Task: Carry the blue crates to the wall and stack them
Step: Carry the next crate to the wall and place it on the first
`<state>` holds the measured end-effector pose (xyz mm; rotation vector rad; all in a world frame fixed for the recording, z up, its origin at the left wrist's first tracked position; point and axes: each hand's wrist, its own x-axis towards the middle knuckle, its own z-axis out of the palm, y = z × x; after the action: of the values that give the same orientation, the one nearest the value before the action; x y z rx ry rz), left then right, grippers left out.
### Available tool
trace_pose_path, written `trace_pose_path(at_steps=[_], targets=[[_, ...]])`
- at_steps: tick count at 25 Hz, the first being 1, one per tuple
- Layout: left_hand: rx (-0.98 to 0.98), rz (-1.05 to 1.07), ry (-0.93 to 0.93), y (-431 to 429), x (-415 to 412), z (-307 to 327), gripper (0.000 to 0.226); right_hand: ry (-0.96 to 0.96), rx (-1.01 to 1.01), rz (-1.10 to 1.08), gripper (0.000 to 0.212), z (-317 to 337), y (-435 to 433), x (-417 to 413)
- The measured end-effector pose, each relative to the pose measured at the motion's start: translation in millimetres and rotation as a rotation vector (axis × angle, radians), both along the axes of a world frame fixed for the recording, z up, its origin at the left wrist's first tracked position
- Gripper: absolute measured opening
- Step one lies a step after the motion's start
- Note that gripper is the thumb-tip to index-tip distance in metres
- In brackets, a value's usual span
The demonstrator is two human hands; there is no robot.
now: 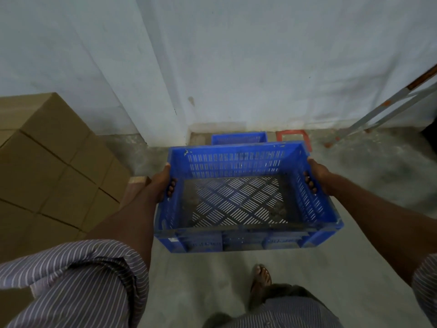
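Striped sleeve nearest; left hand and right hand fingers grip blue crate; second crate ahead, boxes left.

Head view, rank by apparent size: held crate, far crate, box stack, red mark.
1. held crate and box stack: about alike; stack cropped by frame.
2. far crate and red mark: both small; crate mostly hidden, so unranked.

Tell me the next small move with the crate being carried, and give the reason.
Probably a step forward, keeping the carried crate level. The left hand and right hand grip its two short sides, and it hangs above the floor, short of the second blue crate, which sits at the wall. It likely needs to be over that crate before lowering.
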<state>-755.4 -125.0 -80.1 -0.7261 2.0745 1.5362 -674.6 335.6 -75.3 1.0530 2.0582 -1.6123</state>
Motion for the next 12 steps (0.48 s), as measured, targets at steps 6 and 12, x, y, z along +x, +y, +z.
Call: trace_pose_path(at_steps=[6,12], targets=[[-0.068,0.057,0.005,13,-141,-44,0.07,-0.038,0.021,-0.016,0.064,-39,11,-142],[-0.099,-0.032,-0.058,26,-284,-161,0.068,-0.138,0.024,-0.102,0.058,-157,19,-264]])
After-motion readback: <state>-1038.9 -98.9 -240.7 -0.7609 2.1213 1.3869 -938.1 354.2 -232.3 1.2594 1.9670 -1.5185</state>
